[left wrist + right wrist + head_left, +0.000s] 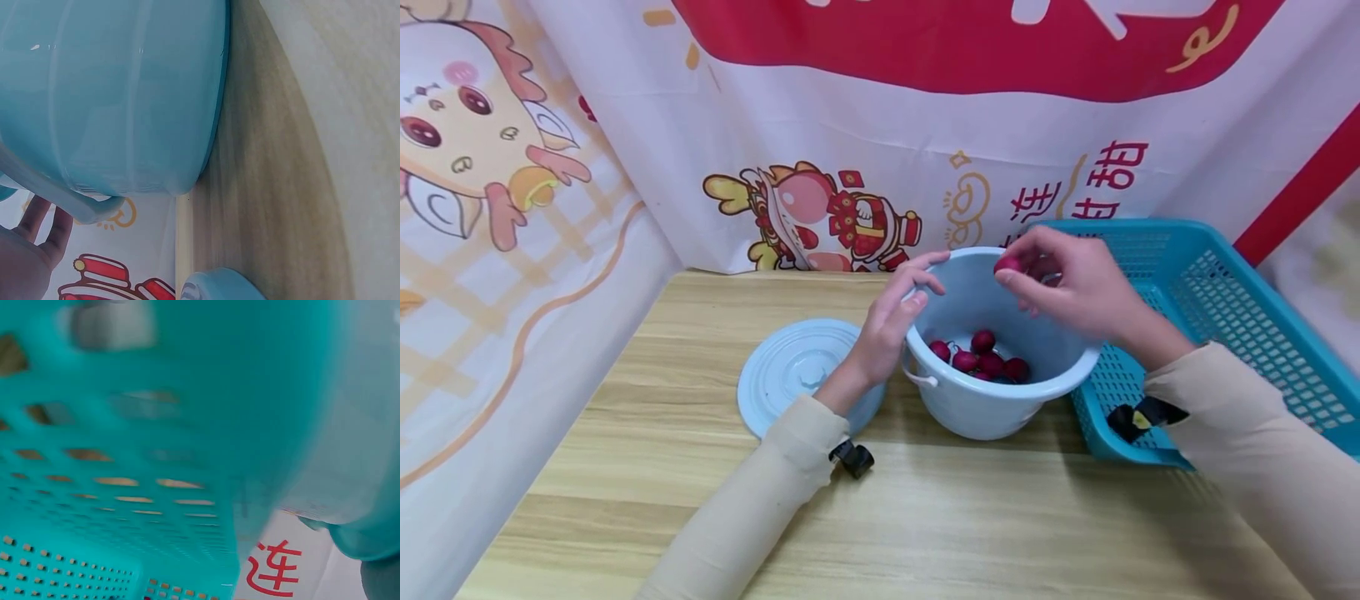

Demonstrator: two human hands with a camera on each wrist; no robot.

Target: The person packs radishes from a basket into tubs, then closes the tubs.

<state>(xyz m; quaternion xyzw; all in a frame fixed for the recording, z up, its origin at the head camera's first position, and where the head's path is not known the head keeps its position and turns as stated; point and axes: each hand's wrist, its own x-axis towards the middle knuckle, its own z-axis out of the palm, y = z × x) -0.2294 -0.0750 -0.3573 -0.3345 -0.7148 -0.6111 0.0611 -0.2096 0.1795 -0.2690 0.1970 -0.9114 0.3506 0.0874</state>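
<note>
My right hand (1067,279) pinches a small dark red radish (1008,264) between thumb and fingers, over the far right rim of a light blue bucket (977,404). Several more radishes (990,364) lie together on the bucket's bottom. At the bucket's left rim rests my left hand (891,321), its fingers loosely bent and spread along the edge. The left wrist view shows fingers (56,234) of that hand beside the bucket's pale handle (62,194). Behind my left forearm lies a round light blue lid (793,367), flat on the table and partly covered.
A teal perforated basket (1262,308) stands to the right, close against the bucket; its wall (206,419) fills much of the right wrist view. Both rest on a wood-grain table (625,467). A printed white cloth (880,125) hangs behind.
</note>
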